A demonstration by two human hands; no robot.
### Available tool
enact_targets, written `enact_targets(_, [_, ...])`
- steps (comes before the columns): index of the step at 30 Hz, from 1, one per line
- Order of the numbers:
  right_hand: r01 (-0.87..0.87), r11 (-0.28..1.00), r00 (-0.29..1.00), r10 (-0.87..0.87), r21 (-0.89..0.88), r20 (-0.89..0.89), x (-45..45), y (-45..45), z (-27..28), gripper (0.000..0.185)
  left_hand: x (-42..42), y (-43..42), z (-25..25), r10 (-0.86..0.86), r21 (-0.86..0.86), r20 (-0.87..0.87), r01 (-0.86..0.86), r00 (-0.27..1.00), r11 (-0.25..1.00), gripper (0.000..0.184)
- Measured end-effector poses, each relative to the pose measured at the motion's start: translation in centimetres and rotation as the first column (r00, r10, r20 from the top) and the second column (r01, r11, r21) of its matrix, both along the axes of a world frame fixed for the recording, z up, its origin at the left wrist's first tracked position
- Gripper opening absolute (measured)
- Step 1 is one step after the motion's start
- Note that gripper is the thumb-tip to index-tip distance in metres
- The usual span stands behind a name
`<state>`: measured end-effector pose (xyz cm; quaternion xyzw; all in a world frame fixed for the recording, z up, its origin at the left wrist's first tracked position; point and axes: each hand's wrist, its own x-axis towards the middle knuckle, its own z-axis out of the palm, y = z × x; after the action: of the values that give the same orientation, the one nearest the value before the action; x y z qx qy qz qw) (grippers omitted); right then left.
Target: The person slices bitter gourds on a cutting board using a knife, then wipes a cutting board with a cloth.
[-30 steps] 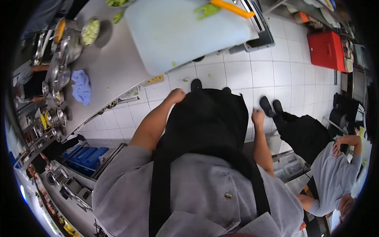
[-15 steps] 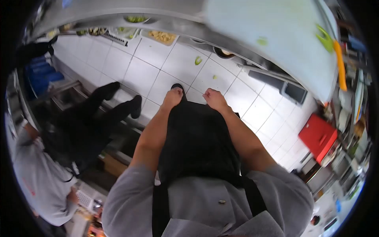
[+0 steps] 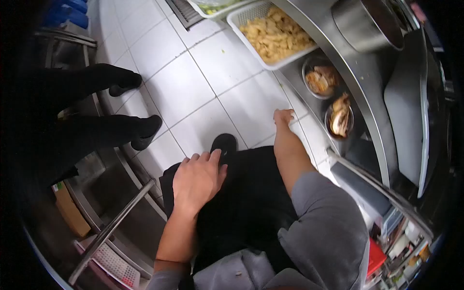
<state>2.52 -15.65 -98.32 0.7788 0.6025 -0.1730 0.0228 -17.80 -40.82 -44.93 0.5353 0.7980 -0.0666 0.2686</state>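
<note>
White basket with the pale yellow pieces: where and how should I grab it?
Probably grip the white basket by its rim on the exposed side, coming from over the tiled floor. That edge shows clear, while the steel counter overlaps the opposite side in this view.

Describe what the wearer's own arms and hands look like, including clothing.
The left hand and right hand are ungloved, with no ring or watch visible. The forearms are bare. The right sleeve is short, plain grey, and creased; the left sleeve, mostly cut off, is also grey. A black apron is worn in front.
</note>
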Motion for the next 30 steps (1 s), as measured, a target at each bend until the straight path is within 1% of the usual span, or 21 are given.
enact_targets(2, [0.247,0.961,0.923,-0.273,-0.126,-0.272,-2.9,-1.0,6.3,0.079,-0.1,0.1,0.9,0.046,-0.011,0.054,-0.046,0.997,0.999,0.041])
enact_targets(3, [0.196,0.956,0.862,-0.274,-0.218,-0.427,-4.4,-1.4,10.0,0.07,-0.3,0.4,1.1,0.05,0.019,0.039,-0.051,0.998,0.999,0.041])
enact_targets(4, [-0.398,0.841,0.917,0.363,-0.367,-0.164,-5.2,-1.7,11.1,0.061,-0.5,0.3,1.3,0.133,0.051,0.072,-0.136,0.989,0.989,0.043])
enact_targets(5, [-0.81,0.442,0.47,0.882,-0.386,0.024,-6.0,-1.8,12.2,0.052,-0.9,0.7,1.1,0.186,0.095,0.118,-0.198,0.975,0.976,0.045])
enact_targets(6, [-0.838,0.464,0.511,0.851,-0.287,-0.118,-8.0,-4.1,17.0,0.05,-1.3,0.7,0.3,0.222,0.244,0.236,-0.279,0.946,0.929,0.048])
enact_targets(8, [-0.543,0.802,0.732,0.307,-0.248,-0.608,-11.8,-9.8,30.4,0.049,-2.4,1.0,-3.4,0.349,0.307,0.537,-0.563,0.768,0.767,0.057])
enact_targets(9, [-0.501,0.832,0.664,0.193,-0.237,-0.722,-12.6,-11.6,37.4,0.048,-3.0,2.4,-4.4,0.342,0.312,0.677,-0.674,0.652,0.67,0.057])
enact_targets(11, [-0.588,0.797,0.425,0.163,-0.135,-0.891,-13.3,-15.9,47.3,0.047,-4.5,2.4,-0.5,0.281,-0.316,0.936,-0.856,-0.211,0.409,0.051])
enact_targets(13, [-0.593,0.805,0.271,0.225,0.022,-0.936,-12.5,-17.0,56.9,0.054,-6.8,0.0,1.0,0.168,-0.397,0.916,-0.756,-0.366,0.52,0.045])
enact_targets(17, [-0.6,0.765,0.504,0.59,0.235,-0.631,-9.9,-18.3,71.7,0.06,-6.6,-3.0,8.3,0.48,-0.548,0.797,-0.773,-0.366,0.32,0.045])
enact_targets(18, [-0.577,0.817,0.582,0.424,0.016,-0.694,-9.1,-18.6,72.9,0.061,-3.8,-2.2,13.6,0.506,-0.548,0.791,-0.767,-0.345,0.333,0.05])
enact_targets(19, [-0.533,0.822,0.652,0.245,-0.203,-0.718,-7.8,-19.2,74.3,0.063,-0.7,-1.3,16.1,0.369,-0.61,0.785,-0.724,-0.498,0.321,0.056])
enact_targets(20, [-0.367,0.896,0.593,0.019,-0.249,-0.805,-6.0,-19.3,74.9,0.058,3.1,-0.1,19.8,0.289,-0.606,0.795,-0.702,-0.533,0.375,0.058])
enact_targets(21, [-0.198,0.927,0.473,-0.192,-0.317,-0.86,-3.7,-19.4,75.9,0.055,7.5,2.4,26.6,0.481,-0.563,0.797,-0.736,-0.364,0.376,0.057])
enact_targets(22, [0.021,0.845,0.345,-0.507,-0.534,-0.79,-0.6,-18.5,81.3,0.04,11.7,3.8,30.0,0.454,-0.37,0.886,-0.74,-0.098,0.562,0.055])
enact_targets(23, [-0.03,0.935,0.319,-0.325,-0.352,-0.89,4.3,-18.0,81.3,0.036,14.6,4.8,27.1,0.41,-0.249,0.907,-0.664,0.096,0.706,0.059])
enact_targets(24, [-0.067,0.986,0.281,-0.13,-0.154,-0.951,9.2,-17.4,80.9,0.034,18.1,6.2,32.6,0.086,0.176,0.772,-0.341,0.63,0.923,0.067])
enact_targets(25, [0.058,0.98,0.066,-0.195,-0.191,-0.979,13.6,-16.9,85.6,0.029,21.5,6.9,38.9,-0.081,0.277,0.724,-0.182,0.685,0.944,0.071])
enact_targets(28, [0.165,0.948,0.202,-0.304,-0.273,-0.931,29.1,-16.8,96.3,0.029,30.4,9.0,45.0,-0.65,0.728,0.524,0.107,0.55,0.677,0.07])
enact_targets(29, [0.262,0.956,0.339,-0.221,-0.134,-0.915,34.0,-18.5,99.1,0.031,33.0,9.7,46.9,-0.709,0.719,0.599,0.14,0.372,0.681,0.061])
enact_targets(30, [0.395,0.908,0.296,-0.267,-0.137,-0.917,39.5,-20.7,100.6,0.037,35.4,11.0,48.6,-0.736,0.652,0.616,0.343,0.28,0.676,0.054])
